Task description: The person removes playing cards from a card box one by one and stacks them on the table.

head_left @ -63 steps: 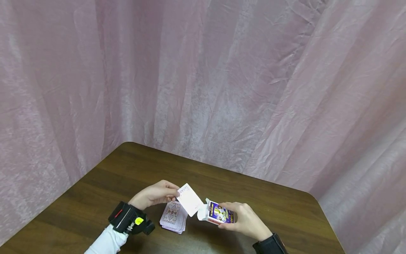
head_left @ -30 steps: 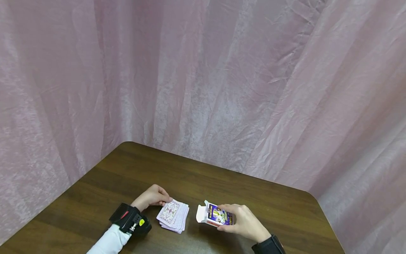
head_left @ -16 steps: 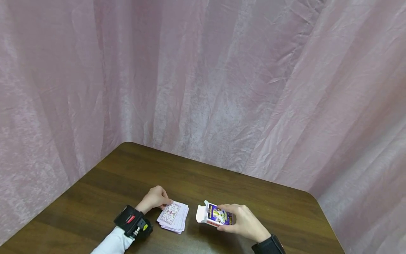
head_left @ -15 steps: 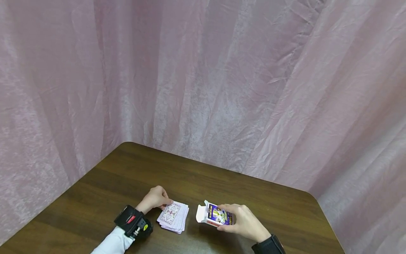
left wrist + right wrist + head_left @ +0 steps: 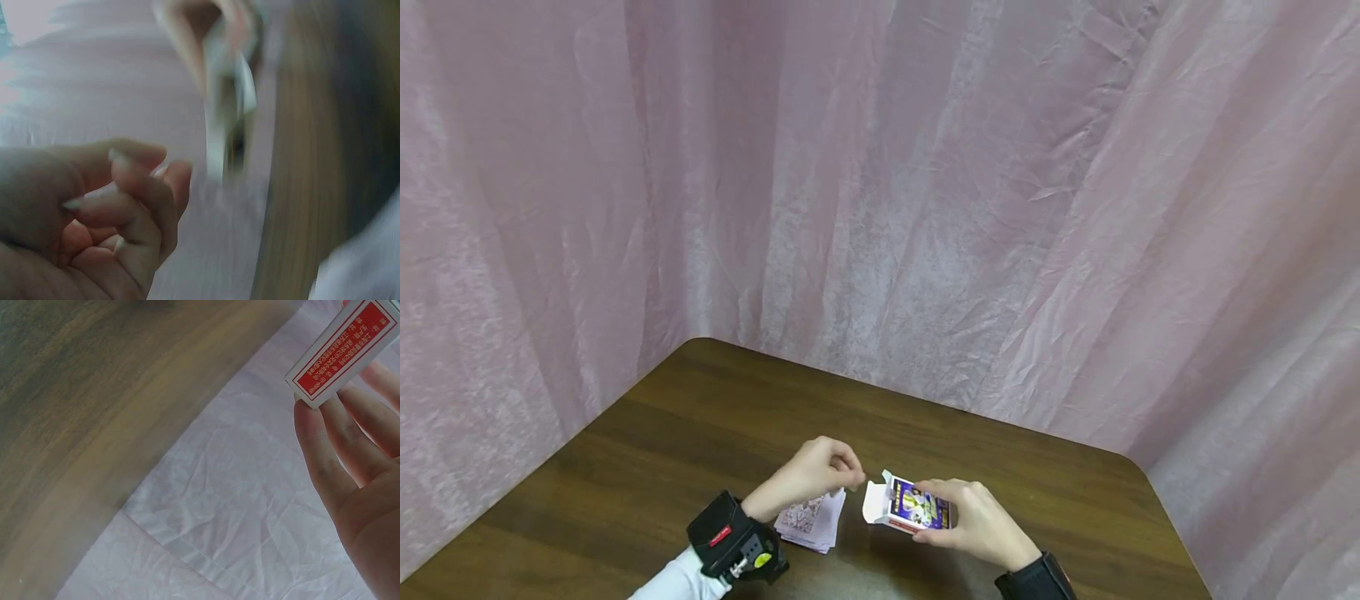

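Note:
My left hand (image 5: 820,468) hovers beside the open end of the card box, its fingers curled and nothing visible between them; the left wrist view shows those curled fingers (image 5: 140,200) close up. Partly hidden below that hand, a loose pile of playing cards (image 5: 820,527) lies on the table with patterned backs up. My right hand (image 5: 977,521) grips the playing card box (image 5: 917,504) between thumb and fingers. This box is purple and white, tilted, with its white flap open toward the left. In the right wrist view the box shows a red printed side (image 5: 340,353).
A dark brown wooden table (image 5: 760,392) with rounded corners spreads under both hands. Behind it hangs a pink velvet curtain (image 5: 880,208). Black straps with a device (image 5: 737,537) sit around the left wrist.
The left hand laid a card on the pile, touched the pile's far edge, then left it and moved right to the box's open end. The right hand and box stay nearly still.

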### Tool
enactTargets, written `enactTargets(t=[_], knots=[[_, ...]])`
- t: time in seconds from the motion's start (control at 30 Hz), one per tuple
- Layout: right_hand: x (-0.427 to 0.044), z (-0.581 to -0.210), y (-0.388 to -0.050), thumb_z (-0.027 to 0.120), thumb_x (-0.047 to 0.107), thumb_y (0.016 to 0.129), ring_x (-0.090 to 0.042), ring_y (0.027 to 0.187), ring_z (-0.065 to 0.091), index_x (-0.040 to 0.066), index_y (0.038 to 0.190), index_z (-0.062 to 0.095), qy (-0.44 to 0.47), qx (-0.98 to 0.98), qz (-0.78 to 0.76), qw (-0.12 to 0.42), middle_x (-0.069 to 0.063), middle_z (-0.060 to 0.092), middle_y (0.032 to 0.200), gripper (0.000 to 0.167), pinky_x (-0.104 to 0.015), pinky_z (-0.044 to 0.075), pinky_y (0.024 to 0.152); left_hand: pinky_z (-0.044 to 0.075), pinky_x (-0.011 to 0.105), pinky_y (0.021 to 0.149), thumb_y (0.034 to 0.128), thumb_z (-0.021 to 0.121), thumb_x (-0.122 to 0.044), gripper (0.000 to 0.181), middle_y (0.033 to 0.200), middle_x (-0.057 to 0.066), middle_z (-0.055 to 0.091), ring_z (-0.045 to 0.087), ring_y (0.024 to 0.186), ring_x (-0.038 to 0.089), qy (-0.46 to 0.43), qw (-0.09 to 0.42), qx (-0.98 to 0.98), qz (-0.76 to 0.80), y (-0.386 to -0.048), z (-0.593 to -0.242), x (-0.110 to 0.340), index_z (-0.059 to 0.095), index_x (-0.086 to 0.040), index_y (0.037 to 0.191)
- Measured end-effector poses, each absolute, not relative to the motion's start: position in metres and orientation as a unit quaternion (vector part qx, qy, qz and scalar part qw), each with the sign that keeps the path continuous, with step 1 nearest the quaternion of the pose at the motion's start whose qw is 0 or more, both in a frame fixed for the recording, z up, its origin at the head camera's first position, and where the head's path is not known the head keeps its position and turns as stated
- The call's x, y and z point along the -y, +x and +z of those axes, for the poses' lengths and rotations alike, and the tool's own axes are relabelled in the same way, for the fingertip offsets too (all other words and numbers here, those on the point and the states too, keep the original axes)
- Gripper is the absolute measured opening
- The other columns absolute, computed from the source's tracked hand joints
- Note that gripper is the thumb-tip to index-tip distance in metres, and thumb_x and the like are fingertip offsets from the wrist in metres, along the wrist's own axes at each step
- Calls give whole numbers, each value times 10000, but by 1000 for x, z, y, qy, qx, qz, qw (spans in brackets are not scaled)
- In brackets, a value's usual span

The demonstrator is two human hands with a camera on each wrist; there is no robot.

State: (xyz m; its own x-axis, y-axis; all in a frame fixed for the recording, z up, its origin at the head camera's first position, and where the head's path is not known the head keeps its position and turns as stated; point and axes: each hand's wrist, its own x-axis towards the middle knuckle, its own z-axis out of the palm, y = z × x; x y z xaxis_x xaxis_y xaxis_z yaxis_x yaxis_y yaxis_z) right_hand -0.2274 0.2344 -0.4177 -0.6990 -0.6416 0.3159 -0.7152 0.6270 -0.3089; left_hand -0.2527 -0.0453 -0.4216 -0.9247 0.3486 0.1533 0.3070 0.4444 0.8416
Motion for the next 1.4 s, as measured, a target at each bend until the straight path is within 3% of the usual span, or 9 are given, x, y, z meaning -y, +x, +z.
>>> enactTargets(t=[0.1,0.23,0.37,0.47,0.67,0.83,1.03,1.17,1.4], knots=[[-233,-417,-227,775,449,771,-16,860,613,90,1187,662,377,897,211,91,0,718,1075,561,-187,508,710,332,182,431,810,728,-125,82,597,70,647,490,443,67,222,85,-816,526,-244,-415,27,685,-56,813],[-233,-416,-227,797,421,751,-12,855,612,100,1181,666,383,894,210,102,15,718,1065,553,-177,504,703,313,167,401,804,753,-173,164,505,-50,544,453,392,41,197,87,-823,525,-237,-417,12,643,-56,773],[-233,-415,-226,797,421,753,-19,860,616,97,1181,665,385,892,210,107,3,719,1070,553,-204,519,705,320,152,389,873,650,-133,161,539,-26,559,437,385,31,175,99,-813,546,-235,-421,7,626,-9,773],[-233,-414,-225,792,426,759,-25,865,620,96,1182,663,386,891,213,109,-4,717,1073,552,-225,530,709,330,141,383,866,592,-74,126,559,-7,589,441,384,20,171,102,-812,549,-235,-423,6,622,-7,764],[-232,-409,-224,794,440,752,-36,896,632,111,1183,665,390,888,214,119,6,715,1080,558,-200,523,729,319,130,371,820,705,-118,202,506,25,598,440,358,-1,187,82,-830,519,-237,-424,5,614,-54,651],[-231,-409,-222,802,422,750,-36,904,631,111,1190,664,391,887,220,114,7,716,1084,557,-218,530,728,297,139,381,831,714,-118,234,495,-10,569,444,371,12,173,128,-809,547,-241,-427,6,615,-44,633],[-233,-411,-222,802,416,751,-37,898,630,115,1188,666,388,887,224,112,9,717,1084,549,-263,543,720,316,152,419,864,686,-143,223,507,-44,539,478,418,31,176,202,-758,595,-246,-434,14,616,-20,691],[-234,-412,-223,786,444,763,-15,871,612,125,1189,662,382,890,225,103,32,712,1079,546,-215,522,710,361,121,443,898,613,-98,165,575,-17,571,560,467,28,185,241,-717,628,-248,-436,23,613,36,801],[-236,-413,-223,777,456,768,-2,870,598,111,1194,660,373,895,227,93,8,714,1091,560,-228,528,718,427,119,508,921,546,-46,173,715,13,584,599,546,45,190,267,-678,658,-252,-431,46,614,103,979]])
